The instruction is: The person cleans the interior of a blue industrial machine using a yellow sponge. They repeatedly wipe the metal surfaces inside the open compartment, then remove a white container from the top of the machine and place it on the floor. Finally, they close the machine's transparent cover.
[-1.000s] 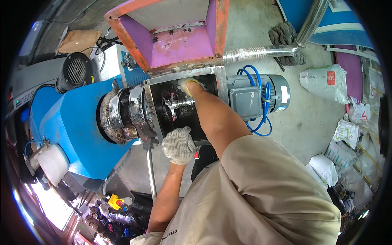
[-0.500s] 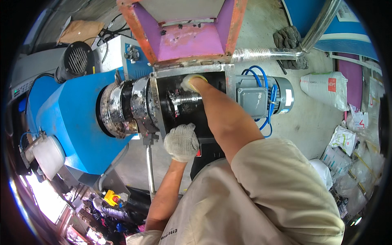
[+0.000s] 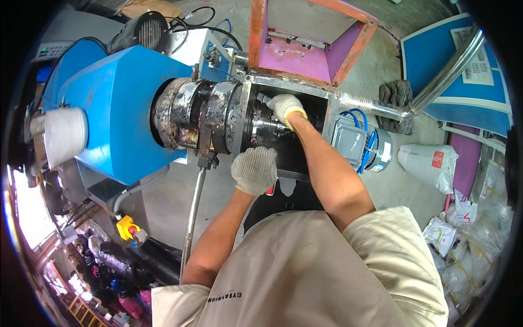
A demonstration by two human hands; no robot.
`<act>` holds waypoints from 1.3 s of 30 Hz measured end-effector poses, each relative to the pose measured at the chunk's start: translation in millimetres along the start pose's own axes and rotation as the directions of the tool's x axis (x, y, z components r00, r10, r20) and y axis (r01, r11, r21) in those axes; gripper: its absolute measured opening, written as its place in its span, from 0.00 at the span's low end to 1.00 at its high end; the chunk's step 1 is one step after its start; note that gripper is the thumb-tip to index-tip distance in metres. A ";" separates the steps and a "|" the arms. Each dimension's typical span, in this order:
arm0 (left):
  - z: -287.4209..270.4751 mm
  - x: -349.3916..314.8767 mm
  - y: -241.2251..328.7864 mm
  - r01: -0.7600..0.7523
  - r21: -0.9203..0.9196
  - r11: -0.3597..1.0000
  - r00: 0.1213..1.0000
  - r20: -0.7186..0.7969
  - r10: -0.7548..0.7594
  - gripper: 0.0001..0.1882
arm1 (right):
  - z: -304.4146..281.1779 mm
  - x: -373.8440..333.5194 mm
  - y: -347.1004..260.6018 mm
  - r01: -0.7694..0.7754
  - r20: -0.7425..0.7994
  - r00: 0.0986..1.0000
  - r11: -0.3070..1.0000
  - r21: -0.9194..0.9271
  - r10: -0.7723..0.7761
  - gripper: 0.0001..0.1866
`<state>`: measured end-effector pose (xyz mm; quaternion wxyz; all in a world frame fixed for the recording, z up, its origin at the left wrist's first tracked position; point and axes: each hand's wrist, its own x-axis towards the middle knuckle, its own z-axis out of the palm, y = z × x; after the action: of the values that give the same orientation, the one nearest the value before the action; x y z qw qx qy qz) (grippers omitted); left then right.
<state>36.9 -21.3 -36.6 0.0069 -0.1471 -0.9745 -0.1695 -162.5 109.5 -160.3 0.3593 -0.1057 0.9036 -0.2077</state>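
An open metal box with a dark inside lies before me, and a threaded metal shaft runs across it. My right hand, in a pale knit glove with a yellow cuff, reaches inside above the shaft. Its fingers are closed near the far left corner around something greyish that I cannot make out. My left hand, in a grey-white knit glove, is closed at the box's near left corner. Its fingertips are hidden, so what they grip does not show.
A soot-marked barrel joins the box to a blue housing at left. Beyond the box stands an orange-edged hopper. At right are a grey motor, a silver pipe and a white sack. A metal pole stands at near left.
My right hand has moved left within the box toward its far left corner. My left hand stays at the near left corner. The whole view has shifted and turned.
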 end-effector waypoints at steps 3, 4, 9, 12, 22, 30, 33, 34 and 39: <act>-9.2 2.4 2.9 0.012 0.010 1.000 1.000 -0.023 -0.012 0.06 | -64.5 -84.5 -46.8 -0.012 -0.127 0.992 0.995 0.096 0.025 0.35; -11.3 1.6 5.1 0.009 0.022 1.000 1.000 -0.026 -0.009 0.06 | -68.8 -100.0 -50.8 -0.034 -0.170 0.984 0.994 0.104 0.052 0.38; -10.5 -1.1 7.4 -0.056 -0.116 0.992 0.970 -0.240 0.027 0.07 | -76.4 -195.4 -37.6 -0.069 -0.252 0.962 0.985 0.156 0.107 0.40; -35.7 -10.5 9.6 0.106 -0.447 0.888 0.960 -0.188 -0.209 0.10 | -58.4 -280.5 -13.2 -0.045 -0.176 0.950 0.674 0.738 0.257 0.26; -130.1 -26.6 -38.6 0.208 -0.721 0.661 0.830 -0.227 -0.509 0.13 | 96.9 -392.8 111.0 -0.320 0.193 0.924 0.392 0.863 0.330 0.12; -152.6 -69.1 -54.9 0.341 -0.759 0.555 0.771 -0.112 -0.627 0.19 | 275.1 -235.0 135.8 -0.420 0.352 0.861 0.125 0.899 0.366 0.07; -160.0 -85.6 -52.2 0.478 -0.686 0.548 0.732 -0.033 -0.680 0.20 | 342.9 -156.9 161.1 -0.315 0.195 0.936 0.450 0.836 0.294 0.07; -157.3 -80.0 -56.0 0.447 -0.703 0.553 0.760 -0.028 -0.649 0.18 | 375.0 -124.5 184.5 -0.230 0.085 0.959 0.565 0.792 0.271 0.07; -154.6 -147.8 -81.9 0.482 -0.663 0.573 0.702 -0.098 -0.705 0.20 | 332.5 -65.9 110.1 -0.405 0.289 0.893 0.333 0.852 0.345 0.11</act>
<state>149.0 -188.4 72.9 0.0768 0.2336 -0.8426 -0.4792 110.9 130.5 -388.1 0.4223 0.3060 0.6413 -0.5628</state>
